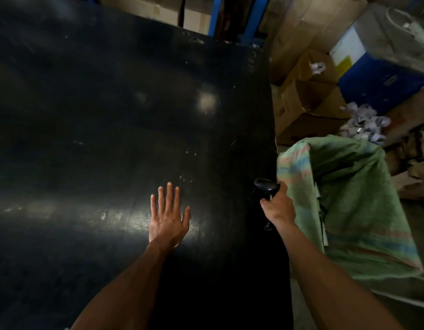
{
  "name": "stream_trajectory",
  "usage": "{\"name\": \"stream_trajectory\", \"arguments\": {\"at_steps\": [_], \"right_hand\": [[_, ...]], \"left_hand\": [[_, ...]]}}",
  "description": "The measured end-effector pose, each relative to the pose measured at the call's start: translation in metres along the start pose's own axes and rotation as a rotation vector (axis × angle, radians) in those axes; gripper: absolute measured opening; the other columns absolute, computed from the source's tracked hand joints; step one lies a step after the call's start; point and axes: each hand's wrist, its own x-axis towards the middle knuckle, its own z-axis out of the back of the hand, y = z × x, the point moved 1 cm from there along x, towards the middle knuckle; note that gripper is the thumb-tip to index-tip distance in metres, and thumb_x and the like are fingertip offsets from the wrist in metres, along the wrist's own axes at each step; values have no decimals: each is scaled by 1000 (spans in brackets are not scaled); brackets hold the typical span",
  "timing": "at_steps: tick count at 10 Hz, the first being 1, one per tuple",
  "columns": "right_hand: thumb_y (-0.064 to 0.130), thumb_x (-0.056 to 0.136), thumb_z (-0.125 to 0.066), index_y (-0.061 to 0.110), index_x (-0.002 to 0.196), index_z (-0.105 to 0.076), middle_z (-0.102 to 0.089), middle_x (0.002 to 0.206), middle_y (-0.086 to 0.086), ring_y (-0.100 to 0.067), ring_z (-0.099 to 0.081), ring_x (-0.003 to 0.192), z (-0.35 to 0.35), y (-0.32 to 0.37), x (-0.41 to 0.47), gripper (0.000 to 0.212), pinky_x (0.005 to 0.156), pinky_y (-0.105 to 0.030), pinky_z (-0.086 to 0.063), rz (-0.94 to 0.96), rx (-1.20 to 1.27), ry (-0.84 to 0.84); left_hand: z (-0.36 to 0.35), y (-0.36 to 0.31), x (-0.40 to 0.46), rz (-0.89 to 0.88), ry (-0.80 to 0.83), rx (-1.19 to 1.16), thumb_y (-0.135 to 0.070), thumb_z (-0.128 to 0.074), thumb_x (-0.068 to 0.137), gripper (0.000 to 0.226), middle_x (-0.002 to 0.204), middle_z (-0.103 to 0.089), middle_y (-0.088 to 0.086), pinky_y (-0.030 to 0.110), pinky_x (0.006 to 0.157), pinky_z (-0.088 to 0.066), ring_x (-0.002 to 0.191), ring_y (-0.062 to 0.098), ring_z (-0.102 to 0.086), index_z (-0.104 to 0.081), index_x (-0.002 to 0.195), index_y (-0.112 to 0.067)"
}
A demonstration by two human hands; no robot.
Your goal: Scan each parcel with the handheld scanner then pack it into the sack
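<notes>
My left hand [169,216] is spread flat with fingers apart over the dark black belt surface [111,115], holding nothing. My right hand [277,206] grips the black handheld scanner [265,185] at the belt's right edge, its head pointing left and up. Just right of that hand stands the green woven sack [353,206] with pink and blue stripes, its mouth open. No parcel shows on the belt, and the sack's inside is too dark to read.
Open cardboard boxes [308,98] are stacked beyond the sack. A pile of crumpled white paper [363,122] lies behind it. A blue crate with a white label [372,75] sits at the far right, blue rack posts [253,17] at the back.
</notes>
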Motion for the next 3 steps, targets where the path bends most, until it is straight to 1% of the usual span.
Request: {"name": "stream_trajectory", "arguments": {"at_steps": [1, 2, 3], "right_hand": [[28, 90, -70, 25, 158, -12, -63, 129, -15, -38, -63, 114, 0, -8, -3, 89, 91, -43, -50, -7, 17, 16], [34, 86, -75, 22, 160, -3, -55, 139, -15, -37, -59, 122, 2, -14, -16, 103, 96, -44, -48, 48, 39, -31], [24, 83, -78, 19, 159, -15, -48, 143, -13, -33, -53, 128, -5, -41, -54, 99, 102, -44, -47, 214, 131, -142]], "left_hand": [[3, 1, 0, -1, 13, 4, -55, -14, 102, 71, 166, 9, 12, 53, 123, -2, 153, 31, 11, -3, 158, -12], [5, 0, -2, 20, 40, -24, -55, -13, 102, 70, 166, 8, 10, 52, 123, 2, 152, 30, 12, -2, 157, -14], [10, 0, 8, 8, 134, -97, -56, -17, 102, 71, 163, 22, 5, 47, 121, 16, 149, 27, 25, 11, 156, -19]]}}
